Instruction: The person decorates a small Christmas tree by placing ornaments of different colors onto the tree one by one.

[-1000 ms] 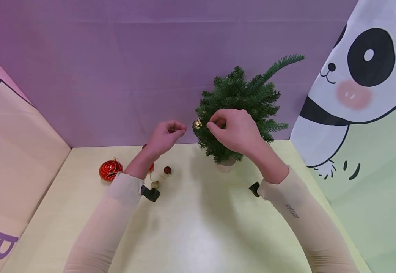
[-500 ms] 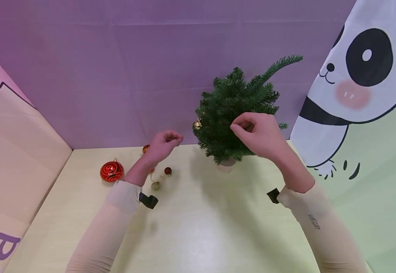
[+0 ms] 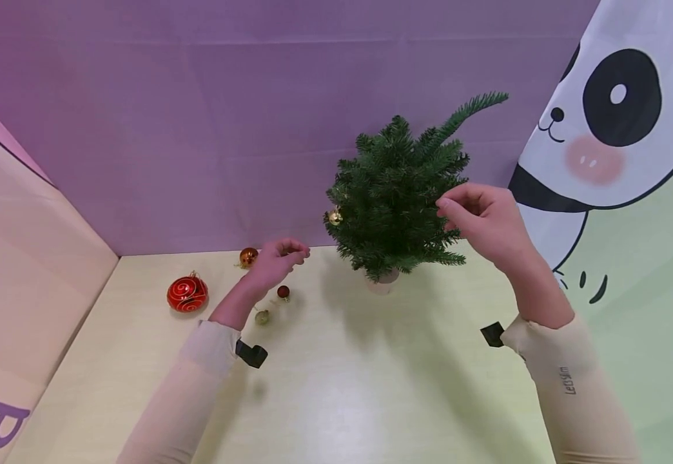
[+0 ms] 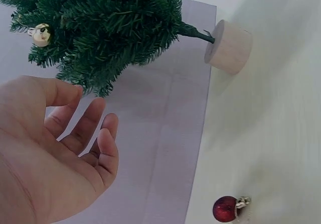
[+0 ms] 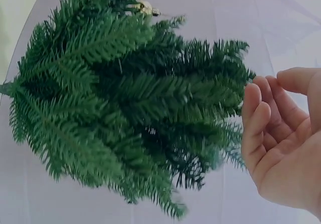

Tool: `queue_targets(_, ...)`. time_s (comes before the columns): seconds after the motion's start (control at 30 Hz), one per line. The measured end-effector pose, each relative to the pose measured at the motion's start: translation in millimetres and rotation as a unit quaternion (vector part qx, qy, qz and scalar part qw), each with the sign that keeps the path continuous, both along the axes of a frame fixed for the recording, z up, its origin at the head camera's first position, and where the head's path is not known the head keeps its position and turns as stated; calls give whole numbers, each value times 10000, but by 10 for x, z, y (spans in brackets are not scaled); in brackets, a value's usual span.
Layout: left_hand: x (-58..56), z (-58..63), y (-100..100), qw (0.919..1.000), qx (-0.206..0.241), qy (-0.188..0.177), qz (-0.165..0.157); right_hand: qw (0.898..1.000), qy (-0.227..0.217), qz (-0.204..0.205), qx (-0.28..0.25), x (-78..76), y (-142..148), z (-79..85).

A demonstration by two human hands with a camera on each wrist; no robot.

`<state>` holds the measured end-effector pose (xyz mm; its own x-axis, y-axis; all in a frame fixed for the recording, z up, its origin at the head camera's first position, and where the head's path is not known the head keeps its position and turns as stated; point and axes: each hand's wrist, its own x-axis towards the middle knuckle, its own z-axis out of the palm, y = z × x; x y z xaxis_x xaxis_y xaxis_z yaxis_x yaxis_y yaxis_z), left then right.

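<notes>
A small artificial Christmas tree (image 3: 397, 200) stands on a pale round base (image 4: 230, 48). One shiny gold bauble (image 3: 335, 217) hangs on its left side. My left hand (image 3: 278, 261) is to the left of the tree, fingers loosely curled; the left wrist view shows nothing in it. To the tree's right is my right hand (image 3: 487, 222), its thumb and fingers bent toward each other. In the right wrist view its fingertips (image 5: 253, 91) are right at the branch tips, and no object shows between them.
A large red bauble with swirls (image 3: 187, 293) lies on the left of the table (image 3: 336, 386). Near the left hand are a copper-coloured bauble (image 3: 248, 258), a small dark red bauble (image 3: 283, 292) and a small pale gold bauble (image 3: 262, 317). A purple backdrop (image 3: 226, 129) rises behind.
My right hand has moved right, from beside the gold bauble across the tree's front to its right side. My left hand has sunk lower, and the copper-coloured bauble behind it has come into view.
</notes>
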<state>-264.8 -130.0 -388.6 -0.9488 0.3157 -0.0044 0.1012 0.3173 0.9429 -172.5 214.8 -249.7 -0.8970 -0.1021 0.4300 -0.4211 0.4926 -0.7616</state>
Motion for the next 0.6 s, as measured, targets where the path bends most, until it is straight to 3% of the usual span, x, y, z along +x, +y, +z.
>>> queue_targets(0.17, 18, -82, -23, 9999, 41, -118, 2, 9990, -109, -97, -420, -58, 143, 2)
queue_targets(0.37, 31, -195, -64, 9998, -33, -203, 34, 9954, 87, -129, -945, -195, 295, -10)
queue_targets(0.6, 71, -305, -121, 9991, 97, -371, 186, 9811, 447, -532, -1806, -401, 436, -52)
